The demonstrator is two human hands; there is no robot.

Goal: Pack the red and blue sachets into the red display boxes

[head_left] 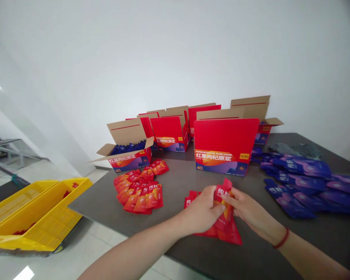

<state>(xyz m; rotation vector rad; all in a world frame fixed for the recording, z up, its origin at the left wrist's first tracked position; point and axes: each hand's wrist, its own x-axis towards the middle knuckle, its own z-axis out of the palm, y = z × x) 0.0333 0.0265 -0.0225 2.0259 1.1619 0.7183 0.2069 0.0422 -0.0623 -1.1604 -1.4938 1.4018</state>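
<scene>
Both hands grip a red pouch with orange print, held upright above the near part of the table. My left hand closes on its left edge, thumb across the front. My right hand pinches its right side; a red band circles that wrist. Under and behind my hands lie more red pouches, partly covered by them. To the left, several red pouches are spread in overlapping fans. Just beyond my hands stands a red and blue box with its flaps up.
Blue pouches are heaped at the right, with clear plastic behind them. An open box filled with blue pouches stands at the back left. More boxes line the wall. Yellow crates sit beyond the table's left edge.
</scene>
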